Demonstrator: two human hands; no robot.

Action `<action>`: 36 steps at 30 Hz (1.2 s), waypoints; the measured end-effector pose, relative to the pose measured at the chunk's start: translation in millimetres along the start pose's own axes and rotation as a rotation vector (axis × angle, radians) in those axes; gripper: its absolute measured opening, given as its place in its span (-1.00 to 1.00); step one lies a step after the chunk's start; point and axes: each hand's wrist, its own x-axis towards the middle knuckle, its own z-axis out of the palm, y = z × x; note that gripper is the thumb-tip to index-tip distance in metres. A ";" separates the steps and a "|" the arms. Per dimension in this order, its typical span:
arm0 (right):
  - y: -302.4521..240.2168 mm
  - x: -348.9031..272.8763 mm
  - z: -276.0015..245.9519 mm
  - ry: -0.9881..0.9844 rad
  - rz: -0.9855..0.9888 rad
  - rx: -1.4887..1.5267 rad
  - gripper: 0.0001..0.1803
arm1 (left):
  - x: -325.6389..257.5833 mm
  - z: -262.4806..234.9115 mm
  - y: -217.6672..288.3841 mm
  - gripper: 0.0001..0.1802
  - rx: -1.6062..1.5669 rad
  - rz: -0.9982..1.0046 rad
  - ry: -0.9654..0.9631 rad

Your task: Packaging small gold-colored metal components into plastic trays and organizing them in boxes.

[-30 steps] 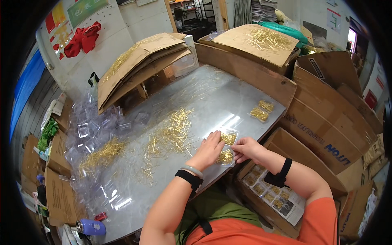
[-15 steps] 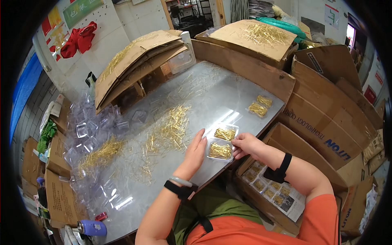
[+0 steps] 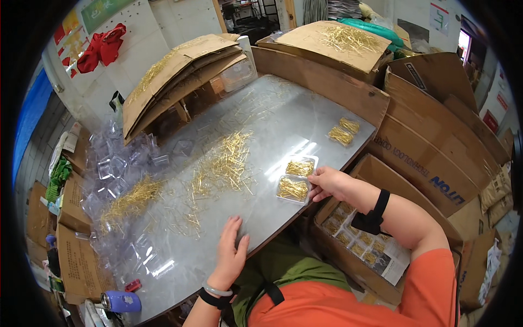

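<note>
My right hand (image 3: pixel 330 184) pinches the right side of a clear two-compartment plastic tray (image 3: pixel 315 162) between thumb and fingers. Thin gold-coloured pins (image 3: pixel 292 188) fill both compartments. The tray is at the right edge of the grey tabletop (image 3: pixel 261 215). Near the front edge, my left hand (image 3: pixel 231 255) is open over the table, fingers stretched and holding nothing. Beyond it lies a loose heap of gold pins (image 3: pixel 231 154), with stray pins scattered around. A similar filled pair of compartments (image 3: pixel 343 132) sits at the table's far right corner.
Empty clear plastic trays (image 3: pixel 117 163) pile up at the left, beside another pin heap (image 3: pixel 133 200). An open cardboard box (image 3: pixel 348 276) at my right contains filled trays. Stacked cardboard (image 3: pixel 174 76) stands at the back left. A purple can (image 3: pixel 121 301) lies near the front left.
My left hand has moved away from the tray, toward the left and nearer to me. My right hand keeps its grip on the tray, which stays at nearly the same place.
</note>
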 end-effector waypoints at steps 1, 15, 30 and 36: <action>1.9 -1.9 -1.8 0.002 -0.013 0.018 -0.77 | -4.3 -2.3 -4.1 -0.52 0.022 0.003 0.019; 116.9 -110.0 -139.3 -0.118 -0.236 0.283 -0.84 | -22.3 -2.3 -22.6 -0.57 0.020 -0.077 0.136; 559.2 -173.1 -244.6 0.245 0.309 0.312 -0.84 | -18.7 2.5 -24.5 -0.57 0.246 -0.183 0.121; 628.4 -171.3 -202.7 0.269 0.431 0.351 -0.85 | -16.4 8.5 -17.1 -0.57 0.308 -0.200 0.141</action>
